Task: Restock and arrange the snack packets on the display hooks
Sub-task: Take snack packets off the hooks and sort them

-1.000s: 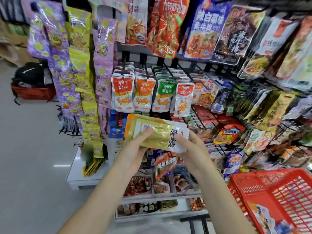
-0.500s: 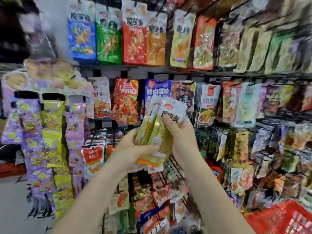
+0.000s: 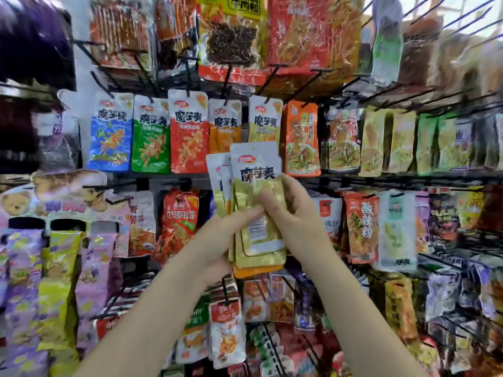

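Above the left hand, a row of snack packets is hung from black display hooks.

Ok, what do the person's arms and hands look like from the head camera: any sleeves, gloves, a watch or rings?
Both forearms come up from the bottom edge bare, with no sleeve showing in the frame. The left hand and the right hand wear no gloves. No watch, bracelet or ring shows on the wrists or the visible fingers, though the picture is somewhat blurred, so a thin ring could be missed.
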The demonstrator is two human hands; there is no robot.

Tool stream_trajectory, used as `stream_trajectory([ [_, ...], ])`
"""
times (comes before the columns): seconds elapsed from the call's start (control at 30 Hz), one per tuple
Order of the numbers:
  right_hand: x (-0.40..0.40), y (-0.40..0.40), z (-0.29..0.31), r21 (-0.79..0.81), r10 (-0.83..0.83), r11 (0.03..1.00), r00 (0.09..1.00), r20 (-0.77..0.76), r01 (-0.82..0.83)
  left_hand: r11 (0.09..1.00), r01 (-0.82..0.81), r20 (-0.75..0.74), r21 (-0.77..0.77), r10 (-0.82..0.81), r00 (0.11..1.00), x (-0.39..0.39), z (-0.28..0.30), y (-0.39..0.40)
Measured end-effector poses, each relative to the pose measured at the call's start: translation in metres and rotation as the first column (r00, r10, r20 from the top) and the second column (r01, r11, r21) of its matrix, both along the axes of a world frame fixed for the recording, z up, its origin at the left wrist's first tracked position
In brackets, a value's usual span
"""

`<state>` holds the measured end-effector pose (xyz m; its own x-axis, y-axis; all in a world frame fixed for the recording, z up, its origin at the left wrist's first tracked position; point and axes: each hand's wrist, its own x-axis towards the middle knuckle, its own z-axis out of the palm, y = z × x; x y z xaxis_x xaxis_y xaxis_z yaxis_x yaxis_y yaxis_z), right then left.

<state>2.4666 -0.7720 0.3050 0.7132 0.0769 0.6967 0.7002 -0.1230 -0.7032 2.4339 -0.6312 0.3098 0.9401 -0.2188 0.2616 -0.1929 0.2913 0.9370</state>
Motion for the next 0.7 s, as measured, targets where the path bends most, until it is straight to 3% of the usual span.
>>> stream_trajectory([
  [0.13,0.014,-0.025,0.006,-0.016,-0.018,1.0,0.996,0.083,0.02,0.996,-0.091,0.054,0.024,0.089,0.995,0.017,0.013,-0.011],
  [0.23,0.029,-0.046,0.011,0.084,-0.11,0.991,0.987,0.116,0.101,0.995,-0.097,0.078,0.003,0.097,0.992,0.032,0.014,-0.022],
  [0.4,0.041,-0.075,0.019,0.253,-0.222,0.952,0.959,0.174,0.174,0.947,-0.294,0.15,-0.128,0.311,0.938,0.053,0.025,-0.034],
  [0.57,0.046,-0.065,0.016,0.209,-0.39,0.921,0.772,0.502,0.329,0.912,-0.393,0.203,-0.121,0.41,0.889,0.058,0.028,-0.048],
  [0.7,0.051,-0.054,0.015,0.242,-0.438,0.896,0.651,0.62,0.372,0.91,-0.396,0.241,-0.123,0.414,0.878,0.056,0.03,-0.039],
])
